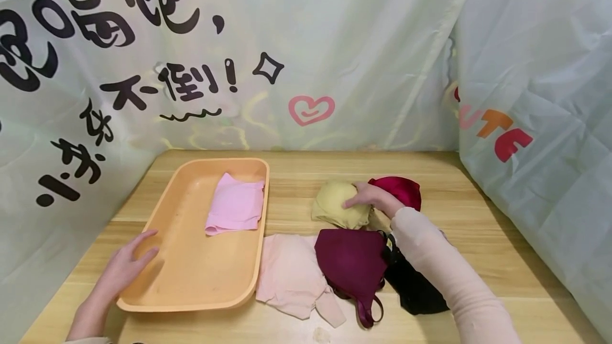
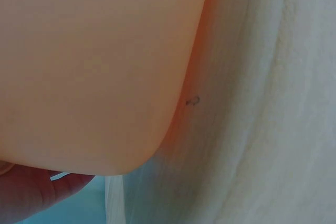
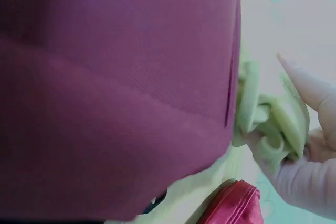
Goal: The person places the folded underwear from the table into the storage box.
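My right hand grips a pale yellow-green bra at its right end, over the back of the table. In the right wrist view its bunched straps and band lie between the thumb and the fingers. My left hand rests at the left edge of an orange tray, fingers reaching over the rim. A folded pink cloth garment lies in the tray. Close in front of the yellow-green bra is a dark purple bra, which fills much of the right wrist view.
A light pink bra lies between the tray and the purple bra. A black garment is partly under my right sleeve. Behind my right hand sits a red satin bra. Printed curtains enclose the table.
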Motion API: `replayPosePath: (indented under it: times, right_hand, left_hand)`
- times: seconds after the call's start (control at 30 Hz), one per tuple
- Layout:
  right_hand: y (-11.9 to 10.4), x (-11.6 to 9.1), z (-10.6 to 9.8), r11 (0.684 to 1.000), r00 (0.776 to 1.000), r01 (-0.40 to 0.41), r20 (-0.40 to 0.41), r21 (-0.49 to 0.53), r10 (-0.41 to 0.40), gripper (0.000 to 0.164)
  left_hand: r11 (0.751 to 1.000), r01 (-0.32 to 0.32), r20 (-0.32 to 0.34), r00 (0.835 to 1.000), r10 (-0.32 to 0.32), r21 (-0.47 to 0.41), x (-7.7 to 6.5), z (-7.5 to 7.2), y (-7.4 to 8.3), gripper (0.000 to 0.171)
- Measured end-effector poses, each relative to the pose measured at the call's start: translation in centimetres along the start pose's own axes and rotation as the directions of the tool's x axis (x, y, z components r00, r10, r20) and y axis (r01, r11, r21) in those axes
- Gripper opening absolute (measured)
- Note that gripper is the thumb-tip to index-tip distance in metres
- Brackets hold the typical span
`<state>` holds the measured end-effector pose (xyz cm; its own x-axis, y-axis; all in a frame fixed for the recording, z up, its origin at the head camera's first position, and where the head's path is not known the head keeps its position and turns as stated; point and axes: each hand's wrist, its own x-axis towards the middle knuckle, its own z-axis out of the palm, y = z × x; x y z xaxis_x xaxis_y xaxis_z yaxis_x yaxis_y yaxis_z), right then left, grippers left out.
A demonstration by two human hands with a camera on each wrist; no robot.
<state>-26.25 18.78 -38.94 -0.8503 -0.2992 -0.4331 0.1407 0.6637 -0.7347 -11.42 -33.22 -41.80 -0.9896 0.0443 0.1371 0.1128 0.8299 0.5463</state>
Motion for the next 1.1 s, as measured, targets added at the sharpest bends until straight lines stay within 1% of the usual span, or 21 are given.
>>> replayPosePath:
  times: [0.1,0.2,0.33,0.5,0.63,0.87,1.03,1.1]
  right_hand:
    - [0.2,-0.2,-0.2,0.996,0.999,0.023,-0.030,0.083,-0.020,0.083]
    - [0.2,-0.5,-0.6,0.991,0.998,0.027,-0.057,0.133,-0.020,0.087]
    - [0.1,-0.9,-0.9,0.985,0.995,0.047,-0.092,0.165,-0.032,0.083]
    - [-0.1,-0.9,-0.8,0.976,0.987,0.124,-0.125,0.181,-0.102,0.074]
    - [-0.2,-0.7,-0.5,0.964,0.978,0.174,-0.151,0.199,-0.145,0.069]
    - [-1.1,-0.5,-0.1,0.928,0.951,0.230,-0.272,0.293,-0.150,0.065]
    - [-2.0,-0.6,-0.4,0.915,0.940,0.226,-0.321,0.335,-0.115,0.057]
    - [-2.4,-0.6,-0.6,0.908,0.933,0.234,-0.344,0.346,-0.110,0.055]
  left_hand:
    - [1.000,0.010,0.011,1.000,-0.010,-0.007,0.0,0.1,0.0,0.046]
    - [1.000,0.014,0.024,1.000,-0.014,-0.022,0.0,0.2,0.1,0.046]
    - [0.999,0.011,0.018,1.000,-0.010,-0.034,0.1,0.4,0.3,0.046]
    - [0.999,0.015,0.005,1.000,-0.014,-0.035,0.0,0.2,0.4,0.045]
    - [0.999,0.024,0.014,1.000,-0.024,-0.033,-0.1,-0.1,0.3,0.046]
    - [0.999,0.044,0.040,0.998,-0.043,-0.026,-0.4,0.0,0.3,0.048]
    - [0.999,0.042,0.042,0.998,-0.041,-0.018,-0.3,0.0,0.3,0.049]
    - [0.999,0.039,0.041,0.998,-0.038,-0.018,-0.2,-0.1,0.3,0.049]
